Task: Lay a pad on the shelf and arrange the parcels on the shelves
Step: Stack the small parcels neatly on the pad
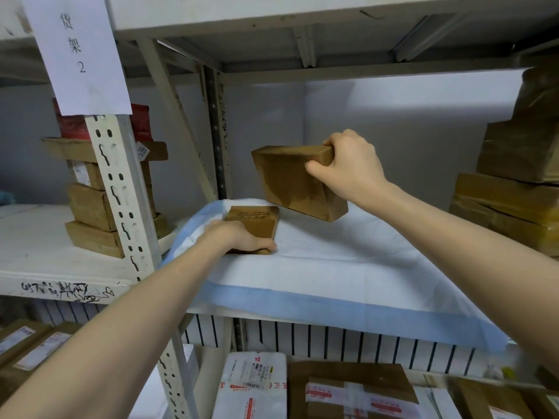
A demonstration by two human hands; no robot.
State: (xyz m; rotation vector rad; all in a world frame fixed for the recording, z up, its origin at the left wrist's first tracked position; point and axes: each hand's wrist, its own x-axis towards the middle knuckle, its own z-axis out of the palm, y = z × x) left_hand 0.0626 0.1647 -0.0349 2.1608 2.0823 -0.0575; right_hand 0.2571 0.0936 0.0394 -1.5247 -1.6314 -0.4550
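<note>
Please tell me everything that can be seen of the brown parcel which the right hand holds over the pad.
The brown parcel is a box-shaped package wrapped in glossy, wrinkled brown tape; no label shows. The right hand grips its upper right end, thumb on the front face. It is tilted, its low corner close over the white pad; contact cannot be told.

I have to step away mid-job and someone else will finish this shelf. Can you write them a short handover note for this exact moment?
The left hand grips the small flat parcel, which lies on the pad.
The right hand holds the larger parcel tilted over the pad, not yet set down.
Done: the pad is spread on the shelf.
To do: settle both parcels neatly on the pad, then probably carry on with the parcels below.
</note>
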